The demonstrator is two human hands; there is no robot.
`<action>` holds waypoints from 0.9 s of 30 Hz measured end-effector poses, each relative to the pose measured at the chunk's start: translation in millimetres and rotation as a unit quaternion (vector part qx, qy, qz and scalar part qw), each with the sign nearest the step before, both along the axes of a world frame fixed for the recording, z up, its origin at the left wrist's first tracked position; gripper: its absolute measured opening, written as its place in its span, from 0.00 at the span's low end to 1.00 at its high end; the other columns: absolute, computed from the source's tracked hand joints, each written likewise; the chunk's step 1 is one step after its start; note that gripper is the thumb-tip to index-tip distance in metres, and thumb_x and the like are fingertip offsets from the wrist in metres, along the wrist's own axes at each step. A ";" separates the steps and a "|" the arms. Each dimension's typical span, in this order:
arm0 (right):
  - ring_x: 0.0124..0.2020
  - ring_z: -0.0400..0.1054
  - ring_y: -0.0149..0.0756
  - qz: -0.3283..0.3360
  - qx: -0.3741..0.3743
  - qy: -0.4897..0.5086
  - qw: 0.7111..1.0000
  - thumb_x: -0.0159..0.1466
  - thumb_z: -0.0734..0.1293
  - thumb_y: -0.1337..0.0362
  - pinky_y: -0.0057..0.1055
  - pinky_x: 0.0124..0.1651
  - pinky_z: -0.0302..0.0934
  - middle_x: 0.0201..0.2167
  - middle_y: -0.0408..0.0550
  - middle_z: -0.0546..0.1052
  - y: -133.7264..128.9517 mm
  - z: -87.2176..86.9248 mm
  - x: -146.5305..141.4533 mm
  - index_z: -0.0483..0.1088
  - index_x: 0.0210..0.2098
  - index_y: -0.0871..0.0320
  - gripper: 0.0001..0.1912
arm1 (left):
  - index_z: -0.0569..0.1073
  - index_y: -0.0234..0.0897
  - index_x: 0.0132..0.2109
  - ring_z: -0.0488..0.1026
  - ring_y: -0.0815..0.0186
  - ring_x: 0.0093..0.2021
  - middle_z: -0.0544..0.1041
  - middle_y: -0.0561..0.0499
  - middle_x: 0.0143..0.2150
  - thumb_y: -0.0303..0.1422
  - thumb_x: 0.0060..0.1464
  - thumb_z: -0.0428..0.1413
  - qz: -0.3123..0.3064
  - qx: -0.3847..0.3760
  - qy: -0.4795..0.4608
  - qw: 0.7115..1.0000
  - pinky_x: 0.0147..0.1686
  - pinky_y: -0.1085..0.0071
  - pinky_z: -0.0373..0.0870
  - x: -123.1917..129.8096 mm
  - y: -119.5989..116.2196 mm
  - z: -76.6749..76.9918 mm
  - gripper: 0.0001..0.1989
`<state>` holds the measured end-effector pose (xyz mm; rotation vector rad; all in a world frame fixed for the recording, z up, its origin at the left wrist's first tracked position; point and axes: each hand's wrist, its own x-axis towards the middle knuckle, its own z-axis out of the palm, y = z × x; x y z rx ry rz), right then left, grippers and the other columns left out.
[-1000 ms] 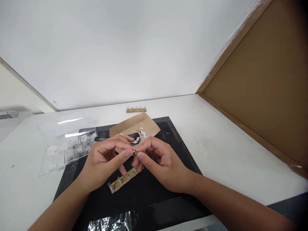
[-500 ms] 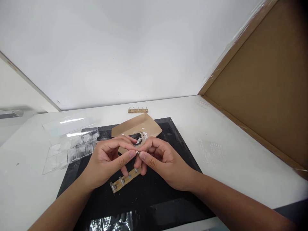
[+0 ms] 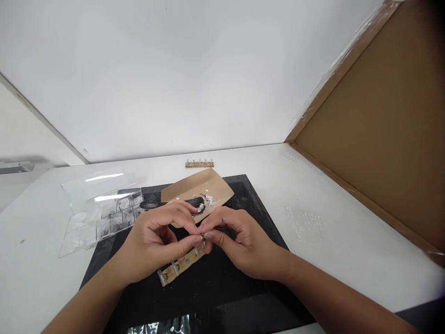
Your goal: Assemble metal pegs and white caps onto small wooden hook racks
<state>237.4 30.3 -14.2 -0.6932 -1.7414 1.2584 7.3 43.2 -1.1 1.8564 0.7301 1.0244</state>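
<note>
My left hand (image 3: 153, 243) and my right hand (image 3: 243, 243) meet over the black mat (image 3: 215, 301). Thumb and forefinger of each are pinched together on one small shiny piece (image 3: 201, 236), mostly covered by fingertips; its exact kind is too small to make out. Just below the fingers lies a wooden strip (image 3: 182, 266) with clear upright pegs, its far end partly behind my right hand. Behind my hands is a brown paper tray (image 3: 184, 189) with small white discs (image 3: 209, 200). A black stick-like tool (image 3: 149, 205) rests across the tray's near side, partly covered by my left hand.
On the left stands a clear compartment box (image 3: 116, 222) with its lid open and small bags inside. A second pegged strip (image 3: 200, 164) lies near the wall. Small clear pieces (image 3: 306, 222) lie on the white table at right, beside a large cardboard panel (image 3: 375, 125).
Both hands have drawn slightly lower and closer together around the small piece, which is more covered by the fingertips now. The view has shifted a little.
</note>
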 end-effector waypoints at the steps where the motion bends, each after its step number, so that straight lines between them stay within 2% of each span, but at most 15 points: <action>1: 0.32 0.79 0.31 -0.001 0.003 0.001 1.000 0.75 0.66 0.65 0.31 0.39 0.75 0.33 0.43 0.77 0.2 0.6 0.6 0.77 0.43 0.55 0.06 | 0.84 0.42 0.42 0.79 0.51 0.56 0.83 0.43 0.37 0.27 0.60 0.66 0.006 0.021 0.003 1.000 0.23 0.75 0.79 0.9 -0.2 0.9 0.05; 3: 0.32 0.79 0.31 0.005 -0.014 0.012 1.000 0.75 0.67 0.64 0.30 0.39 0.75 0.33 0.43 0.78 -0.1 1.7 1.1 0.76 0.44 0.56 0.05 | 0.83 0.42 0.44 0.78 0.53 0.55 0.82 0.45 0.37 0.25 0.60 0.65 0.020 0.077 0.007 0.997 0.25 0.75 0.79 3.1 -0.7 2.8 0.08; 5: 0.32 0.79 0.31 0.022 -0.049 0.027 0.998 0.75 0.67 0.63 0.30 0.38 0.75 0.34 0.45 0.80 -0.8 2.4 1.0 0.74 0.44 0.58 0.06 | 0.83 0.43 0.46 0.79 0.58 0.49 0.81 0.48 0.36 0.23 0.60 0.65 0.031 0.141 0.012 0.989 0.39 0.66 0.83 4.9 -1.4 4.5 0.11; 7: 0.31 0.78 0.31 0.041 -0.081 0.037 0.995 0.75 0.66 0.61 0.30 0.38 0.74 0.34 0.47 0.81 -1.2 2.2 0.9 0.73 0.43 0.59 0.07 | 0.82 0.43 0.47 0.79 0.62 0.42 0.80 0.51 0.35 0.22 0.60 0.64 0.035 0.187 0.022 0.981 0.52 0.56 0.80 5.7 -2.1 5.5 0.12; 8: 0.31 0.78 0.31 0.046 -0.092 0.039 0.994 0.75 0.67 0.60 0.30 0.37 0.74 0.34 0.48 0.82 -1.2 1.8 1.1 0.72 0.43 0.59 0.08 | 0.82 0.43 0.47 0.79 0.63 0.41 0.80 0.51 0.35 0.22 0.61 0.63 0.038 0.198 0.032 0.979 0.55 0.54 0.78 5.7 -2.5 5.8 0.12; 12: 0.30 0.77 0.31 0.058 -0.117 0.045 0.990 0.75 0.68 0.58 0.30 0.37 0.73 0.32 0.46 0.81 0.2 -0.5 2.2 0.71 0.42 0.59 0.10 | 0.81 0.44 0.48 0.78 0.59 0.44 0.81 0.50 0.36 0.23 0.62 0.62 0.044 0.214 0.076 0.973 0.52 0.54 0.76 5.0 -3.2 7.8 0.12; 16: 0.29 0.75 0.29 0.080 -0.154 0.061 0.983 0.74 0.69 0.55 0.29 0.35 0.72 0.29 0.45 0.80 0.6 -1.6 1.8 0.70 0.41 0.59 0.12 | 0.79 0.42 0.49 0.75 0.66 0.33 0.81 0.52 0.35 0.19 0.61 0.60 0.005 0.269 0.110 0.957 0.48 0.58 0.73 5.7 -2.0 12.7 0.15; 19: 0.27 0.75 0.28 0.092 -0.188 0.068 0.976 0.72 0.71 0.53 0.26 0.33 0.70 0.28 0.44 0.79 0.0 -1.1 0.6 0.69 0.40 0.59 0.15 | 0.78 0.41 0.49 0.72 0.68 0.29 0.81 0.54 0.34 0.18 0.60 0.59 -0.006 0.286 0.120 0.951 0.46 0.60 0.71 6.6 -1.6 14.3 0.15; 25: 0.25 0.74 0.26 0.117 -0.214 0.099 0.965 0.71 0.72 0.54 0.23 0.31 0.68 0.28 0.43 0.80 0.9 -2.7 0.4 0.67 0.39 0.59 0.16 | 0.79 0.44 0.50 0.74 0.66 0.32 0.81 0.53 0.35 0.20 0.62 0.59 0.003 0.269 0.114 0.956 0.47 0.59 0.72 6.0 -1.4 9.8 0.15; 27: 0.25 0.74 0.26 0.121 -0.209 0.110 0.964 0.72 0.71 0.54 0.23 0.31 0.68 0.29 0.44 0.81 2.1 -5.3 0.3 0.67 0.39 0.59 0.16 | 0.79 0.45 0.53 0.75 0.64 0.35 0.81 0.52 0.36 0.21 0.63 0.59 0.016 0.285 0.104 0.953 0.47 0.58 0.72 5.8 -0.7 8.1 0.16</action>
